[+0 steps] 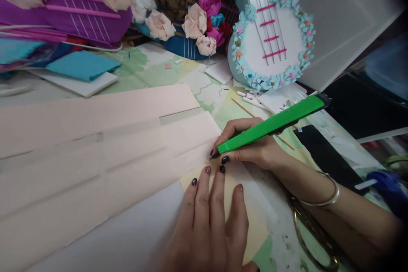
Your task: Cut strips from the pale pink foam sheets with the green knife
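My right hand (259, 149) grips a green utility knife (274, 123), slanted with its tip down on the right edge of a pale pink board (134, 153). The board has long slits and scored lines. My left hand (207, 225) lies flat with fingers stretched, just below the knife tip, over a pale yellow sheet (256, 225) and the edge of a white sheet (105, 238). A second pale pink strip (127, 106) lies along the board's far side. The blade's contact point is partly hidden by the fingers.
Gold-handled scissors (298, 225) lie beside my right forearm. Behind it is a flat black piece (328, 153). At the back stand a light blue decorated guitar (267, 46), a purple one (79, 17) and paper flowers (195, 21). Folded blue paper (83, 64) lies at left.
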Available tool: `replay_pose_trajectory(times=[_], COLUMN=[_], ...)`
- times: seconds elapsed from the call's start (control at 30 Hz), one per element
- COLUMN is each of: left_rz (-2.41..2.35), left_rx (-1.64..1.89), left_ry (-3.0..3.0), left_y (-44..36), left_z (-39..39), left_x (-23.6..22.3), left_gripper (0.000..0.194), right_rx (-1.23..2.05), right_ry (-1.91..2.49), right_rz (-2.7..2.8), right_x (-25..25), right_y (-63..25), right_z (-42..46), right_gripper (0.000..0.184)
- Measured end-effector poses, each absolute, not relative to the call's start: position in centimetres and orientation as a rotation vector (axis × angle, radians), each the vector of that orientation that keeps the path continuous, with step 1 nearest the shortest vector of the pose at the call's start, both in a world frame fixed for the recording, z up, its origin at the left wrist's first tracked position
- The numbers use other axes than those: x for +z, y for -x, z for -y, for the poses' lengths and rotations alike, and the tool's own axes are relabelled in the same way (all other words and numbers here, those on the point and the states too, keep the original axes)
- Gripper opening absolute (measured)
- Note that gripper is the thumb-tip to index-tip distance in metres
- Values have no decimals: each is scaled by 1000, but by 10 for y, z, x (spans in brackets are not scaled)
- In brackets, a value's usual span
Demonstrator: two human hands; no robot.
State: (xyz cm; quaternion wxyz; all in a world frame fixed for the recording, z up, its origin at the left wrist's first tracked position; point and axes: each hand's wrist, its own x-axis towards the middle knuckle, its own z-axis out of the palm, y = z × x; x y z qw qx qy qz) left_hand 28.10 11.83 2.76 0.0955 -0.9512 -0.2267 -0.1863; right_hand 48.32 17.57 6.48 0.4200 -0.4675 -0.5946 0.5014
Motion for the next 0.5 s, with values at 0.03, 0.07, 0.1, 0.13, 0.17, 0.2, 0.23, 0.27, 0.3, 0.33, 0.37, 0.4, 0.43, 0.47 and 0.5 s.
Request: replay_pose_trajectory(times=[0.03,0.07,0.1,0.13,0.17,0.2,0.23,0.27,0.3,0.33,0.37,0.4,0.43,0.47,0.5], left_rz=[678,681,682,678,673,665,658,652,649,648,648,650,656,663,671], left_rx=[-558,-560,-558,-552,-547,-545,-544,-545,-550,-555,-558,-559,-556,-553,-548], left_ry=[2817,2816,2815,2813,2812,2810,2809,2808,2807,2807,2806,2808,2812,2817,2822], left_y=[-281,-281,-281,-281,-281,-281,-281,-280,-280,-280,-280,-280,-280,-280,-280], left_z=[-118,-118,-118,-118,-118,-118,-118,-119,-119,-119,-119,-119,-119,-118,-118], left_x=[27,27,27,26,26,26,26,26,26,26,26,27,27,27,28], left_gripper=[83,83,83,83,83,82,82,81,81,80,80,79,79,78,78], right_rx=[1262,1269,1276,1282,1285,1284,1280,1275,1270,1266,1262,1259,1256,1249,1242], right_ry=[1167,1165,1167,1169,1172,1172,1169,1164,1161,1160,1163,1169,1177,1187,1195], right_rz=[1473,1459,1448,1440,1435,1435,1442,1455,1470,1482,1488,1486,1476,1463,1451], right_x=[65,64,64,64,64,64,64,64,64,64,64,64,64,64,64], right_y=[-483,-483,-483,-483,-483,-483,-484,-484,-483,-483,-483,-483,-484,-484,-484], right_z=[-176,-175,-175,-175,-175,-175,-175,-175,-175,-175,-176,-176,-176,-176,-176], right_gripper=[20,20,20,20,20,20,20,20,20,20,20,20,21,21,22])
